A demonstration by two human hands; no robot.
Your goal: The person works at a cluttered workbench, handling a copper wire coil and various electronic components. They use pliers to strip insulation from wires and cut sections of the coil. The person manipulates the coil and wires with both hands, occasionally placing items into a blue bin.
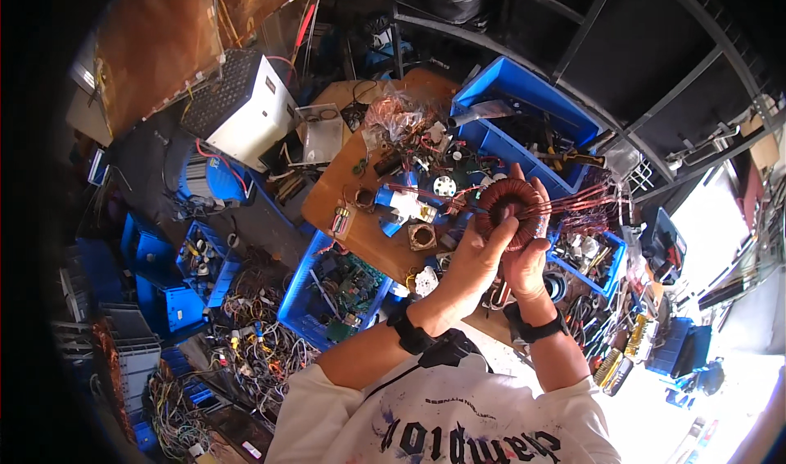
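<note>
A ring-shaped coil wound with reddish-brown copper wire point(490, 206) is held up above the workbench point(348, 182). Bundles of its wire leads stretch out to the left and right. My left hand point(479, 255) grips the near left side of the ring, its thumb reaching over the centre hole. Around the near right side my right hand point(528, 263) supports it from below, with fingers showing past the far edge. Parts of both hands' fingers are hidden behind the coil. Below it on the bench lie a square metal-framed part point(422, 236) and a white round part point(444, 186).
A large blue bin point(524, 157) with tools stands at the far right of the bench. Another blue bin point(299, 292) holds green circuit boards at the near left. Tangled cables point(258, 333) cover the floor at left. A white metal cabinet point(262, 112) stands farther back.
</note>
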